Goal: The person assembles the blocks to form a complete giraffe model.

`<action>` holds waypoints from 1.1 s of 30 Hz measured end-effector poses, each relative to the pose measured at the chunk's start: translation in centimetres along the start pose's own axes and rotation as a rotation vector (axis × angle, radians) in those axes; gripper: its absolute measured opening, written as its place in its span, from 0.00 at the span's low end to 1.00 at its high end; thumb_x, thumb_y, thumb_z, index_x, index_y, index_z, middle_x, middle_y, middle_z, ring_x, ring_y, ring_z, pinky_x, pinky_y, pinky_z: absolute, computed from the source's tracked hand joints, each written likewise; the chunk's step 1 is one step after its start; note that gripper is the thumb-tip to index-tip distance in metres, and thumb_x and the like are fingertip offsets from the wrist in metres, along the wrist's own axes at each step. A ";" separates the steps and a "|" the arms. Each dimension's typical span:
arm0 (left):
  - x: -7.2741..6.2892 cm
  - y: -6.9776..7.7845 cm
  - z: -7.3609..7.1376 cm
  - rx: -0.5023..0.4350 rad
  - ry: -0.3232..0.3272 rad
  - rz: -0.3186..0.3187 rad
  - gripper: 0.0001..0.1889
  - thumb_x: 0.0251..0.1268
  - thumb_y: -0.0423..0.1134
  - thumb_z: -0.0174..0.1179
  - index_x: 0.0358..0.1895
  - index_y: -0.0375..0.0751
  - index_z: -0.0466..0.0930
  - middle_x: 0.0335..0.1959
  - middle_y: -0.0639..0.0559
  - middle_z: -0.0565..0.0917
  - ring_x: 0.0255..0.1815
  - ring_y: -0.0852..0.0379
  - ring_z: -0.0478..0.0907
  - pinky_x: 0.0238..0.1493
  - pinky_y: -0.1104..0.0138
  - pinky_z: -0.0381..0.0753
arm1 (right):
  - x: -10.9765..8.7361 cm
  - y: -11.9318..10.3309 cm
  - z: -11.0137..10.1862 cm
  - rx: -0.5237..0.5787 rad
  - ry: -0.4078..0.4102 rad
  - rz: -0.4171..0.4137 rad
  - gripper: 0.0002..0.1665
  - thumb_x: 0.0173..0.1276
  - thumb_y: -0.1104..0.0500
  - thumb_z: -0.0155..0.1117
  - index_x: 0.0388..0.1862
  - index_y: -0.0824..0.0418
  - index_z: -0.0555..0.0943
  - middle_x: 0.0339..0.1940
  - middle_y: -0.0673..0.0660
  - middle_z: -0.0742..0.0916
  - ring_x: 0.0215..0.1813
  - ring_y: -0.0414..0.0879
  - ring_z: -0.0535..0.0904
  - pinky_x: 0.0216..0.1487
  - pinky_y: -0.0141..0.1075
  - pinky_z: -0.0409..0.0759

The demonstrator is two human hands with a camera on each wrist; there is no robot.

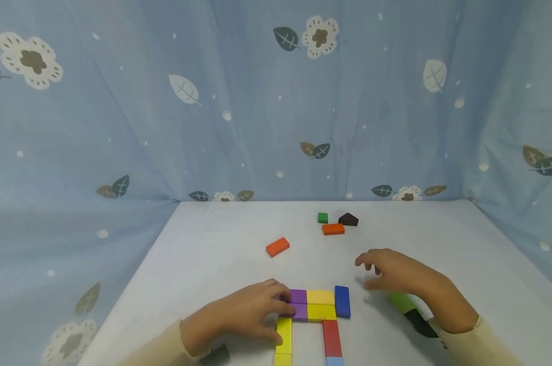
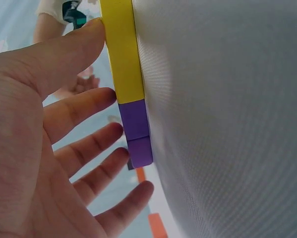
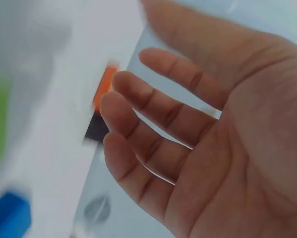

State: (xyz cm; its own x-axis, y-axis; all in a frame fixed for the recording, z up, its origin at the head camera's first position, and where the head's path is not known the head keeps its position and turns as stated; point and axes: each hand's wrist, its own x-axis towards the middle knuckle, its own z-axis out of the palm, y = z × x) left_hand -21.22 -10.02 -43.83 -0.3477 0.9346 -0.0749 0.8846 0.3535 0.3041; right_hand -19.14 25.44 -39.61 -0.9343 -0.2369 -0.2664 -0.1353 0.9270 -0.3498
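My left hand [image 1: 248,310] rests against the left side of a flat layout of blocks, fingers spread. In the left wrist view, its thumb and fingertips touch or nearly touch a yellow block [image 2: 123,54] and two purple blocks [image 2: 133,119]. The layout also has a pale yellow block [image 1: 320,297], a brighter yellow block [image 1: 322,312], a red block [image 1: 332,338] and a light blue block [image 1: 334,361]. A dark blue block [image 1: 342,302] stands at its right end. My right hand [image 1: 404,272] hovers to the right, holding nothing, its fingers loosely bent.
Farther back lie two orange blocks [image 1: 278,247], a small green block [image 1: 323,218] and a dark triangular block [image 1: 348,219]. A bright green thing [image 1: 398,301] sits partly hidden under my right forearm. A patterned blue curtain [image 1: 257,101] borders the white table [image 1: 221,239].
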 end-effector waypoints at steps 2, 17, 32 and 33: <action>-0.1 0.0 0.0 0.004 0.008 0.009 0.29 0.58 0.65 0.62 0.63 0.66 0.75 0.61 0.64 0.70 0.58 0.65 0.65 0.58 0.68 0.72 | -0.8 1.8 -0.7 -0.015 0.013 -0.021 0.25 0.55 0.58 0.77 0.53 0.54 0.82 0.40 0.48 0.82 0.41 0.47 0.77 0.42 0.44 0.80; 0.1 -0.1 0.1 0.007 -0.014 0.022 0.29 0.59 0.67 0.59 0.64 0.67 0.74 0.62 0.65 0.69 0.60 0.66 0.64 0.58 0.70 0.71 | -4.1 10.7 -1.3 0.175 -0.031 -0.040 0.39 0.40 0.60 0.83 0.56 0.53 0.80 0.59 0.58 0.78 0.58 0.63 0.73 0.49 0.58 0.77; 0.1 -0.3 0.4 0.026 0.000 0.034 0.29 0.59 0.67 0.58 0.64 0.67 0.74 0.62 0.64 0.69 0.61 0.65 0.64 0.59 0.69 0.70 | -3.9 8.5 0.4 0.104 -0.121 -0.131 0.35 0.39 0.54 0.84 0.51 0.42 0.84 0.50 0.42 0.81 0.54 0.52 0.75 0.54 0.57 0.74; 0.1 -0.3 0.4 0.026 -0.001 0.033 0.29 0.59 0.67 0.58 0.64 0.67 0.74 0.62 0.64 0.69 0.61 0.65 0.64 0.59 0.69 0.70 | -3.8 8.5 0.5 0.093 -0.116 -0.142 0.34 0.39 0.54 0.84 0.50 0.42 0.84 0.49 0.41 0.81 0.53 0.50 0.75 0.54 0.56 0.75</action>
State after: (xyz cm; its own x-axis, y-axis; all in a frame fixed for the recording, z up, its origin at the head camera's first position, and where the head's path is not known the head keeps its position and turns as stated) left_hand -21.43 -10.03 -44.30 -0.3177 0.9459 -0.0665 0.9034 0.3232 0.2816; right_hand -16.57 34.05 -42.05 -0.8630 -0.4005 -0.3079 -0.2273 0.8522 -0.4713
